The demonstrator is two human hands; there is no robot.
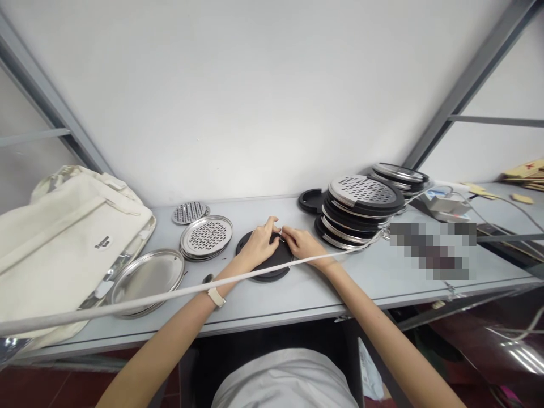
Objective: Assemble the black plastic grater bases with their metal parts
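Observation:
A black round holder (267, 271) lies flat on the table in front of me. My left hand (260, 245) rests over its far left part, fingers bent, the thumb and a finger gripping near its far rim. From the other side my right hand (301, 242) meets it with thumb and fingers pinched together at the same rim. A small shiny spot shows between the fingertips, too small to make out. Left of the holder is a stack of round metal grater plates (208, 237). To the right stands a tall stack of black holders with metal discs (361, 190).
Plain round metal plates (148, 277) and small grater discs (189, 212) lie to the left, beside a cream canvas bag (63, 243). A white cord (187, 292) crosses the view in front of my forearms. Another black holder (312, 200) lies behind the tall stack.

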